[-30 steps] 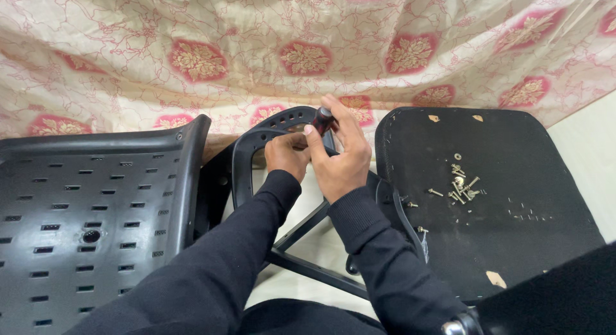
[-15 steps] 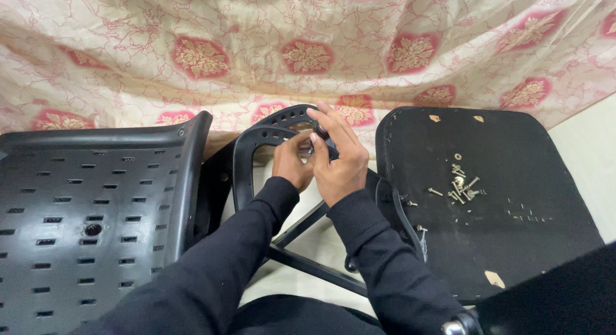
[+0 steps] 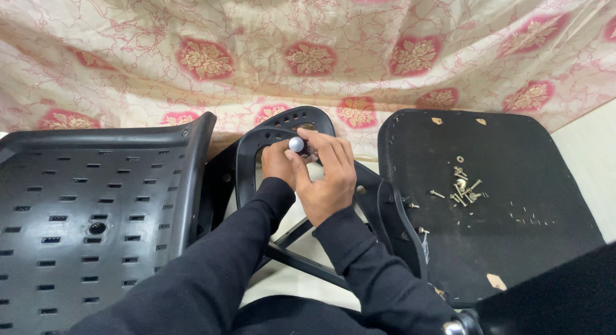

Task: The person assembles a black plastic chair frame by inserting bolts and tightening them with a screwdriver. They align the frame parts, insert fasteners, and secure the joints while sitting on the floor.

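Observation:
Both my hands meet at a black curved chair armrest frame (image 3: 282,126) in the middle of the head view. My right hand (image 3: 327,178) grips a small tool whose round silver end (image 3: 296,144) shows between the fingers. My left hand (image 3: 277,163) is closed against the frame just left of that tool. What its fingers hold is hidden by the right hand. Both arms wear black sleeves.
A black perforated plastic chair back (image 3: 96,213) lies at the left. At the right lies a black seat base (image 3: 487,200) with several loose screws and washers (image 3: 463,187) on it. A floral cream and red cloth (image 3: 308,52) covers the floor behind.
My right hand has turned and dropped slightly on the armrest frame, and the tool's silver end now shows on top. The left hand stays pressed against the frame.

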